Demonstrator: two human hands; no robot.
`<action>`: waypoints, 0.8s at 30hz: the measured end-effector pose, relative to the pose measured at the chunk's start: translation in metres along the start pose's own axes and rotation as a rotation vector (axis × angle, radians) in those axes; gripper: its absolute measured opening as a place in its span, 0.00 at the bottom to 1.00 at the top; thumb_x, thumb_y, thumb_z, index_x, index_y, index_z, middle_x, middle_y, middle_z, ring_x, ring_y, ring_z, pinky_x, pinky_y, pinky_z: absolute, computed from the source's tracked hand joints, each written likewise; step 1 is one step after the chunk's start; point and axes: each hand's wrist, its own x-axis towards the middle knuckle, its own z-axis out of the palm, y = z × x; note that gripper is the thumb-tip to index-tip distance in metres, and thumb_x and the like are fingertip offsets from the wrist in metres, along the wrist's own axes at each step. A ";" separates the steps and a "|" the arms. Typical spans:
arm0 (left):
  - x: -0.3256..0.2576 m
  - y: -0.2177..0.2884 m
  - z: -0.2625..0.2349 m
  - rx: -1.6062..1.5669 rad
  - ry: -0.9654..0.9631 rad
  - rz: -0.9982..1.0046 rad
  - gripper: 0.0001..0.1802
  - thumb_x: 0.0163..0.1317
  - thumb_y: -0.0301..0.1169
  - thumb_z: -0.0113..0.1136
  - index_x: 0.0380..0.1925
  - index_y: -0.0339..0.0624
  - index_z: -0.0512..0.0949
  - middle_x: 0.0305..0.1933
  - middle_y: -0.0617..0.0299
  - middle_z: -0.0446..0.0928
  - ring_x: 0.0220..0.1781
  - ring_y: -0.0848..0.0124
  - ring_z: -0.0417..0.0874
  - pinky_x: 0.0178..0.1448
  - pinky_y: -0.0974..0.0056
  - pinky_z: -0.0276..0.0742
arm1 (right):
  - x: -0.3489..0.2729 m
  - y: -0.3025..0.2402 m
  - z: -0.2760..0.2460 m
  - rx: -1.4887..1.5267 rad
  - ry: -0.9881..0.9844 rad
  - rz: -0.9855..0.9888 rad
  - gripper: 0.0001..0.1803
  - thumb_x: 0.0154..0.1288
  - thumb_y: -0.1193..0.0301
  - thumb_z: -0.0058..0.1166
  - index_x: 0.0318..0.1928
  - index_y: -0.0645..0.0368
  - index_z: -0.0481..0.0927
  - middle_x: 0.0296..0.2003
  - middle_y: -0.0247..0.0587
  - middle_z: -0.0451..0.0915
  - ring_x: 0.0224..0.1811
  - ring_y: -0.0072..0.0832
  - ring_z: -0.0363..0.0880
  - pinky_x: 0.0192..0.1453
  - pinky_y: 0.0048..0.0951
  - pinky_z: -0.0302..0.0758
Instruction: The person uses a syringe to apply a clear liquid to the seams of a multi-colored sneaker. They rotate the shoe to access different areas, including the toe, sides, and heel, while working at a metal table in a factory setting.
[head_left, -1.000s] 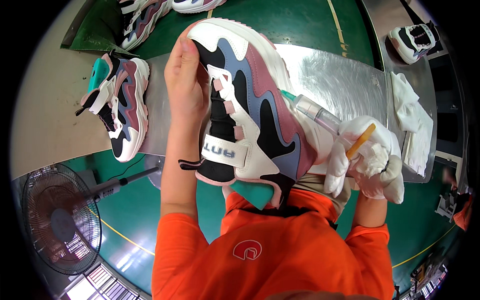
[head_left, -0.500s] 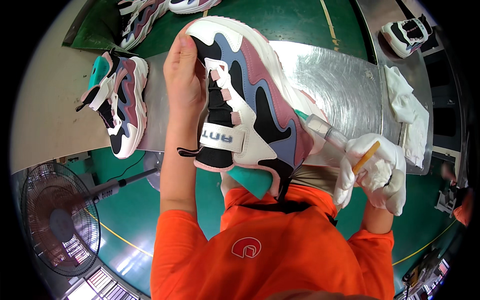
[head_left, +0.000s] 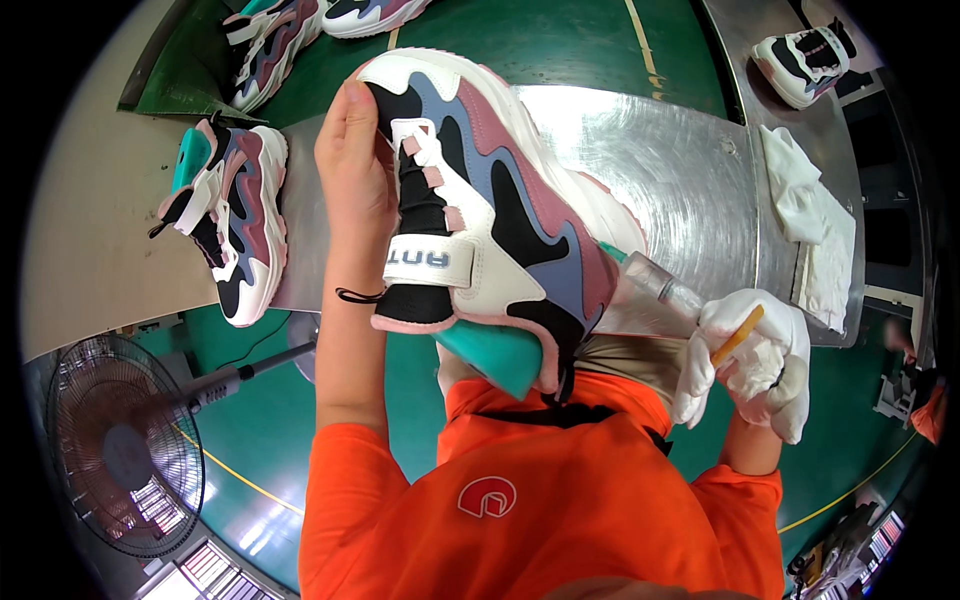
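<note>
My bare left hand [head_left: 352,165] grips a chunky sneaker [head_left: 500,210] in white, blue, mauve and black, holding it up close to my chest with its teal heel toward me. My right hand [head_left: 750,360], in a white glove, holds a thin yellow stick and touches a clear plastic bottle [head_left: 655,285] that lies against the sneaker's sole side. The bottle's end is hidden behind the shoe.
A metal work table [head_left: 660,160] lies beyond the shoe, with a white cloth [head_left: 815,235] at its right. A matching sneaker [head_left: 228,215] rests at the table's left end, more sneakers at top left [head_left: 270,40] and top right [head_left: 805,62]. A floor fan [head_left: 120,445] stands lower left.
The sneaker has been drawn slightly lower and closer to my chest. My gloved right hand has moved a little right and down with the stick.
</note>
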 end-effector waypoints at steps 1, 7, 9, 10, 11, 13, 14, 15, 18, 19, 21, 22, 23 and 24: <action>0.001 -0.001 -0.002 0.026 0.011 -0.014 0.21 0.74 0.39 0.46 0.53 0.30 0.73 0.48 0.57 0.78 0.47 0.72 0.80 0.52 0.68 0.75 | -0.001 0.000 0.000 0.013 0.029 0.008 0.54 0.34 0.66 0.81 0.56 0.86 0.62 0.38 0.67 0.75 0.36 0.54 0.83 0.35 0.41 0.86; 0.009 -0.012 -0.014 -0.049 0.086 -0.139 0.21 0.74 0.39 0.48 0.51 0.30 0.74 0.46 0.60 0.78 0.44 0.75 0.78 0.48 0.71 0.73 | -0.004 0.005 -0.007 -0.070 0.182 0.027 0.56 0.29 0.50 0.81 0.50 0.79 0.66 0.30 0.65 0.77 0.23 0.53 0.81 0.19 0.41 0.81; 0.013 -0.014 -0.027 0.038 0.087 -0.168 0.20 0.73 0.41 0.50 0.51 0.32 0.75 0.42 0.65 0.79 0.38 0.82 0.75 0.39 0.77 0.68 | -0.004 0.007 -0.012 -0.030 0.180 0.020 0.56 0.28 0.51 0.81 0.50 0.80 0.66 0.29 0.66 0.76 0.22 0.54 0.81 0.19 0.41 0.81; 0.014 -0.014 -0.035 0.076 0.097 -0.200 0.20 0.73 0.41 0.51 0.49 0.34 0.76 0.38 0.68 0.78 0.34 0.84 0.72 0.35 0.78 0.64 | -0.004 0.009 -0.013 -0.009 0.183 0.018 0.57 0.27 0.51 0.82 0.50 0.81 0.66 0.28 0.66 0.76 0.22 0.54 0.81 0.20 0.41 0.81; 0.014 -0.012 -0.036 0.113 0.104 -0.235 0.19 0.72 0.41 0.51 0.48 0.35 0.77 0.34 0.71 0.77 0.30 0.86 0.69 0.31 0.79 0.61 | -0.005 0.011 -0.013 0.013 0.200 0.017 0.58 0.26 0.52 0.82 0.51 0.82 0.65 0.28 0.67 0.76 0.22 0.55 0.80 0.20 0.41 0.81; 0.014 -0.017 -0.023 0.172 0.194 -0.146 0.17 0.72 0.43 0.52 0.41 0.40 0.79 0.23 0.78 0.67 0.22 0.89 0.59 0.24 0.78 0.49 | -0.006 0.013 -0.011 0.049 0.235 0.017 0.60 0.25 0.52 0.82 0.53 0.84 0.64 0.28 0.67 0.76 0.22 0.56 0.80 0.20 0.41 0.81; 0.014 -0.016 -0.023 0.187 0.206 -0.155 0.17 0.72 0.44 0.52 0.38 0.41 0.79 0.22 0.78 0.67 0.22 0.89 0.59 0.24 0.78 0.50 | -0.007 0.013 -0.011 0.064 0.253 0.019 0.61 0.25 0.53 0.82 0.53 0.85 0.64 0.27 0.67 0.76 0.22 0.57 0.80 0.20 0.42 0.81; 0.015 -0.016 -0.023 0.202 0.217 -0.164 0.17 0.72 0.44 0.52 0.36 0.42 0.79 0.22 0.78 0.67 0.21 0.89 0.59 0.24 0.78 0.50 | -0.007 0.015 -0.012 0.084 0.253 0.008 0.62 0.24 0.54 0.82 0.54 0.85 0.63 0.28 0.67 0.76 0.22 0.57 0.80 0.21 0.42 0.81; 0.015 -0.014 -0.023 0.264 0.233 -0.199 0.17 0.72 0.45 0.51 0.33 0.44 0.78 0.22 0.77 0.68 0.21 0.88 0.62 0.25 0.79 0.53 | -0.009 0.023 -0.020 0.151 0.208 -0.060 0.62 0.24 0.57 0.82 0.56 0.86 0.62 0.29 0.69 0.76 0.23 0.58 0.80 0.23 0.44 0.82; 0.013 -0.011 -0.020 0.256 0.225 -0.208 0.17 0.72 0.45 0.51 0.34 0.44 0.78 0.22 0.76 0.69 0.21 0.88 0.63 0.25 0.79 0.55 | -0.010 0.027 -0.024 0.177 0.181 -0.089 0.61 0.25 0.58 0.81 0.56 0.85 0.62 0.29 0.69 0.76 0.23 0.59 0.80 0.23 0.45 0.82; 0.010 -0.010 -0.022 0.270 0.205 -0.202 0.15 0.71 0.43 0.52 0.38 0.42 0.76 0.27 0.71 0.70 0.25 0.83 0.66 0.29 0.76 0.58 | -0.011 0.032 -0.029 0.224 0.121 -0.126 0.61 0.25 0.59 0.81 0.56 0.85 0.62 0.31 0.69 0.76 0.25 0.58 0.81 0.25 0.45 0.83; 0.007 -0.010 -0.024 0.285 0.187 -0.191 0.14 0.70 0.42 0.52 0.40 0.41 0.76 0.29 0.69 0.71 0.27 0.81 0.67 0.31 0.75 0.60 | -0.012 0.034 -0.031 0.245 0.099 -0.133 0.61 0.25 0.58 0.82 0.56 0.85 0.62 0.32 0.68 0.76 0.27 0.57 0.81 0.26 0.44 0.83; 0.005 -0.011 -0.025 0.303 0.161 -0.174 0.14 0.69 0.41 0.53 0.42 0.40 0.75 0.31 0.66 0.71 0.29 0.79 0.68 0.33 0.73 0.61 | -0.014 0.034 -0.032 0.258 0.096 -0.119 0.63 0.24 0.57 0.83 0.57 0.85 0.62 0.33 0.66 0.76 0.31 0.56 0.82 0.29 0.43 0.84; 0.003 -0.013 -0.027 0.333 0.132 -0.141 0.14 0.69 0.39 0.53 0.44 0.40 0.75 0.33 0.64 0.72 0.31 0.76 0.69 0.35 0.72 0.62 | -0.016 0.034 -0.033 0.272 0.093 -0.105 0.64 0.23 0.55 0.83 0.57 0.84 0.61 0.35 0.63 0.76 0.35 0.54 0.83 0.31 0.42 0.85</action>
